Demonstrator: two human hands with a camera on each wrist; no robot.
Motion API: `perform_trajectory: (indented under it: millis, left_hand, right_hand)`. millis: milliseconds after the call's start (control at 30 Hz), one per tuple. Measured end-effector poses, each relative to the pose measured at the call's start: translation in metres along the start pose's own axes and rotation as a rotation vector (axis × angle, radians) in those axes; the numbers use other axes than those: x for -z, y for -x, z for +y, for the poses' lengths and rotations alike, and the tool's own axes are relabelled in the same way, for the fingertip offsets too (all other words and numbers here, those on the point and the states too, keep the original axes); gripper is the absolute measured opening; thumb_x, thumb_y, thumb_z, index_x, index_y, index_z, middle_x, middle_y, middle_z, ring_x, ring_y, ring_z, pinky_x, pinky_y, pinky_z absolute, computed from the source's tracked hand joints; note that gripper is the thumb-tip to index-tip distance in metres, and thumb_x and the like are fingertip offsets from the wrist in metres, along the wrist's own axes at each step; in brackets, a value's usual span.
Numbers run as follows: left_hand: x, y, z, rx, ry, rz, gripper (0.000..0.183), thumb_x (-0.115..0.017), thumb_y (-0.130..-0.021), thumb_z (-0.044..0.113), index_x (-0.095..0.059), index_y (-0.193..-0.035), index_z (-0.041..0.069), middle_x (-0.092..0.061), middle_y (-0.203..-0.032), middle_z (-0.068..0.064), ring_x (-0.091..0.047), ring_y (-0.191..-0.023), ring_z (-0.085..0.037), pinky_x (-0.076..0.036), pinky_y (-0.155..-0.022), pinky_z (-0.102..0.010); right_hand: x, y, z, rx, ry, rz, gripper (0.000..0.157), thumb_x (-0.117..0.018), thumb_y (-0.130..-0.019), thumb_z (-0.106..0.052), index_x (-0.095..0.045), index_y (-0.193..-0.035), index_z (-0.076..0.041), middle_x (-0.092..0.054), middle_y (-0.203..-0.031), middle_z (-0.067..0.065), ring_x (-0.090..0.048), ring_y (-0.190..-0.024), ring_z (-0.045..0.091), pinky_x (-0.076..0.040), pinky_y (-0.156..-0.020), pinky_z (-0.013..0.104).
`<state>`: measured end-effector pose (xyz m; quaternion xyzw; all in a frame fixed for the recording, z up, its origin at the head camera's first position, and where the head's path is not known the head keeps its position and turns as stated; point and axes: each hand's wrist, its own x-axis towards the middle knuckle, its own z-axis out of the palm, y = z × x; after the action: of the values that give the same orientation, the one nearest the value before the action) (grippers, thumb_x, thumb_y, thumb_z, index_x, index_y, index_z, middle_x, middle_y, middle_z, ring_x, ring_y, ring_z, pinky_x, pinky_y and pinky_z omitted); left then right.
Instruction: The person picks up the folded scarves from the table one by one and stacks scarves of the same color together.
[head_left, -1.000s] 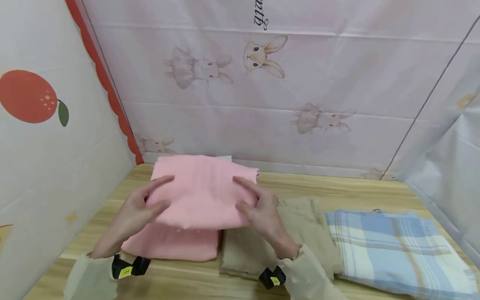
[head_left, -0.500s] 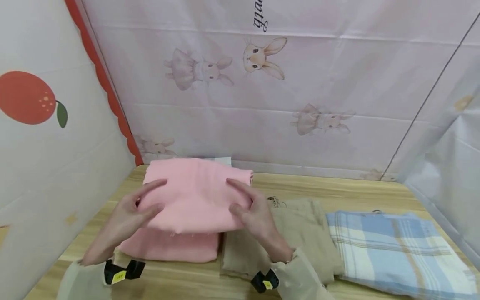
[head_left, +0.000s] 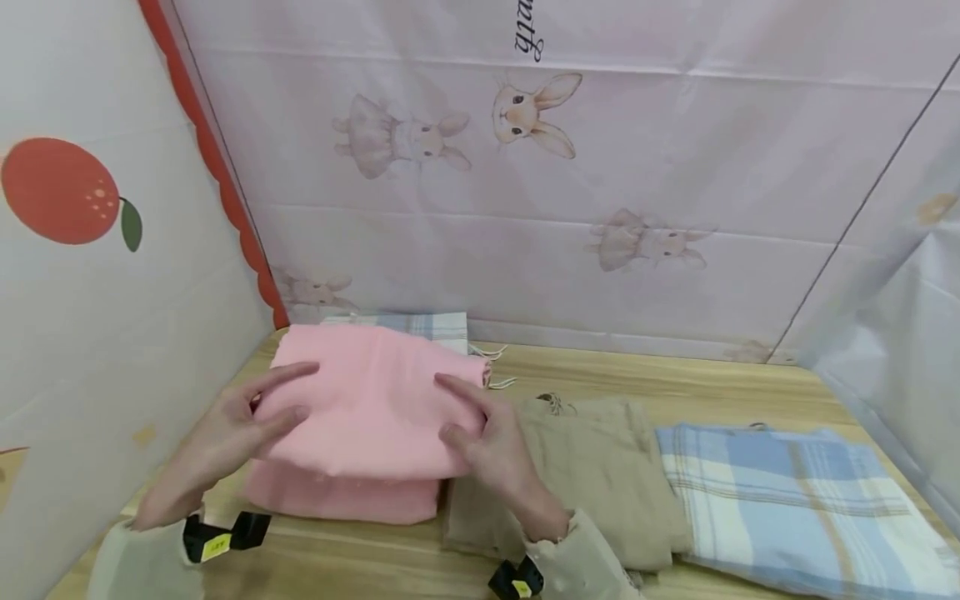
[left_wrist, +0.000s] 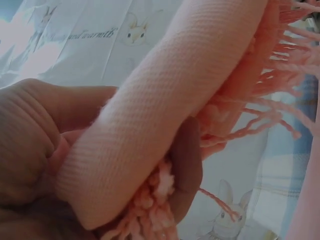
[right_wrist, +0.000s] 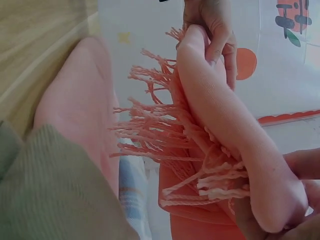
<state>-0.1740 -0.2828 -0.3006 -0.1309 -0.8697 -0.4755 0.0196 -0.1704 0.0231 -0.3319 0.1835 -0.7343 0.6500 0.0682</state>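
Both hands hold a folded pink scarf (head_left: 367, 396) by its two side edges, raised above the table. My left hand (head_left: 232, 425) grips its left edge, thumb on top; in the left wrist view, a finger curls round the rolled fold. On the other side my right hand (head_left: 491, 442) pinches the right edge between thumb and fingers. Twisted pink fringe (right_wrist: 150, 125) hangs from the scarf's underside in the right wrist view. Below it a second folded pink cloth (head_left: 345, 500) lies on the table, partly covered by the raised scarf.
A blue-and-white plaid cloth (head_left: 448, 330) with white tassels lies behind the pink ones. Rightward lie a folded khaki cloth (head_left: 607, 483) and another blue plaid cloth (head_left: 795, 500) on the wooden table (head_left: 675, 379). Rabbit-printed sheeting (head_left: 525, 250) rises at the back.
Both hands have carried the pink scarf left and a little nearer to me. More of the plaid cloth behind it now shows. The cloths on the right stay put.
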Motion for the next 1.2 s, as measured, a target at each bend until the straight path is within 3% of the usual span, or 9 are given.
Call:
perform_trajectory:
  millis: [133, 267, 333, 500, 633, 667, 733, 1000, 1200]
  left_hand:
    - [0.006, 0.002, -0.002, 0.047, -0.041, -0.003, 0.054, -0.068, -0.100, 0.024, -0.050, -0.151, 0.013, -0.043, -0.074, 0.001, -0.033, -0.049, -0.010, -0.040, -0.051, -0.029]
    - [0.010, 0.003, -0.005, 0.094, -0.066, -0.019, 0.056, -0.067, -0.101, 0.029, -0.049, -0.152, 0.015, -0.044, -0.087, -0.006, -0.029, -0.049, -0.010, -0.040, -0.052, -0.030]
    - [0.012, 0.002, -0.006, 0.107, -0.070, -0.026, 0.056, -0.067, -0.100, 0.030, -0.050, -0.151, 0.014, -0.038, -0.078, -0.005, -0.028, -0.047, -0.009, -0.039, -0.049, -0.030]
    - [0.018, 0.004, -0.009, 0.138, -0.089, -0.041, 0.058, -0.068, -0.099, 0.035, -0.051, -0.151, 0.015, -0.049, -0.088, -0.012, -0.044, -0.060, -0.012, -0.045, -0.060, -0.027]
    - [0.023, 0.003, -0.013, 0.150, -0.101, -0.063, 0.060, -0.067, -0.099, 0.037, -0.050, -0.152, 0.015, -0.053, -0.129, -0.023, -0.056, -0.082, -0.017, -0.048, -0.072, -0.026]
    - [0.024, 0.003, -0.015, 0.158, -0.097, -0.070, 0.060, -0.067, -0.099, 0.037, -0.049, -0.152, 0.015, -0.053, -0.124, -0.024, -0.055, -0.078, -0.018, -0.048, -0.071, -0.026]
    - [0.025, 0.002, -0.018, 0.157, -0.109, -0.081, 0.059, -0.067, -0.099, 0.037, -0.050, -0.152, 0.015, -0.047, -0.140, -0.024, -0.055, -0.089, -0.020, -0.047, -0.073, -0.026]
    - [0.023, -0.003, -0.031, 0.150, -0.160, -0.109, 0.056, -0.066, -0.100, 0.033, -0.052, -0.150, 0.012, -0.039, -0.151, -0.030, -0.044, -0.120, -0.034, -0.045, -0.080, -0.026]
    - [0.023, -0.007, -0.039, 0.222, -0.100, -0.140, 0.059, -0.068, -0.099, 0.034, -0.050, -0.151, 0.011, -0.039, -0.150, -0.030, -0.042, -0.120, -0.036, -0.046, -0.077, -0.024]
  right_hand:
    - [-0.004, 0.003, -0.001, -0.026, -0.011, -0.029, 0.057, -0.064, -0.084, 0.016, -0.065, -0.136, -0.005, -0.053, -0.145, 0.020, -0.060, -0.118, 0.034, -0.056, -0.083, 0.028]
    - [-0.009, 0.005, 0.000, -0.041, 0.009, -0.052, 0.057, -0.064, -0.084, 0.016, -0.065, -0.136, -0.007, -0.053, -0.145, 0.021, -0.058, -0.122, 0.035, -0.055, -0.088, 0.033]
    - [-0.010, 0.005, 0.000, -0.040, 0.021, -0.061, 0.057, -0.064, -0.084, 0.016, -0.066, -0.136, -0.007, -0.054, -0.144, 0.022, -0.057, -0.123, 0.035, -0.054, -0.090, 0.034]
    - [-0.012, 0.005, 0.000, -0.054, 0.015, -0.095, 0.059, -0.063, -0.085, 0.015, -0.064, -0.138, -0.010, -0.051, -0.146, 0.023, -0.057, -0.125, 0.034, -0.054, -0.091, 0.033]
    - [-0.014, 0.005, 0.001, -0.046, 0.029, -0.109, 0.058, -0.063, -0.084, 0.015, -0.065, -0.138, -0.009, -0.052, -0.145, 0.023, -0.058, -0.122, 0.031, -0.053, -0.091, 0.031]
    - [-0.015, 0.006, 0.002, -0.046, 0.030, -0.110, 0.058, -0.063, -0.084, 0.015, -0.065, -0.137, -0.009, -0.052, -0.145, 0.024, -0.059, -0.121, 0.030, -0.053, -0.090, 0.030]
    - [-0.017, 0.006, 0.003, -0.052, 0.036, -0.111, 0.058, -0.064, -0.084, 0.015, -0.065, -0.137, -0.009, -0.052, -0.145, 0.024, -0.059, -0.118, 0.030, -0.054, -0.088, 0.029]
    - [-0.019, 0.008, 0.006, -0.082, 0.043, -0.134, 0.060, -0.063, -0.084, 0.016, -0.064, -0.138, -0.009, -0.048, -0.147, 0.025, -0.061, -0.109, 0.026, -0.054, -0.072, 0.023]
    - [-0.018, 0.006, 0.012, -0.057, 0.117, -0.176, 0.062, -0.062, -0.082, 0.016, -0.064, -0.139, -0.009, -0.049, -0.146, 0.025, -0.062, -0.104, 0.025, -0.053, -0.076, 0.024]
